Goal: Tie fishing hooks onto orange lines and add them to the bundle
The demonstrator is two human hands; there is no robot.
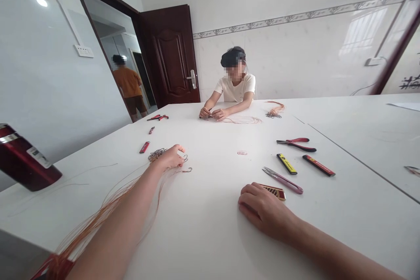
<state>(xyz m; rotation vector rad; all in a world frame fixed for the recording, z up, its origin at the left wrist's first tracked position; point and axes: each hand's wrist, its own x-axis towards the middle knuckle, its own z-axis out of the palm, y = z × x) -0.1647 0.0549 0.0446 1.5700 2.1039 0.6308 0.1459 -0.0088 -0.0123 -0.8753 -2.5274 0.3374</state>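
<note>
Head view: the left hand (169, 158) closes on limp, feather-light copper-coloured line (156, 154), safest held at the gathered bunch, while the right hand (265, 211) rests loosely curled beside a striped handle (274, 191).

The dark red flask (22, 157) is cut off by the left edge, the right hand (264, 210) hides most of a striped object (274, 191), and the small pink loop (242, 152) is too small to tell.

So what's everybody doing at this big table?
One person's left hand holds thin orange lines and small hooks. Their right hand rests on the table beside scissors and pliers. Across the table, another person works on something small with their hands.
</note>
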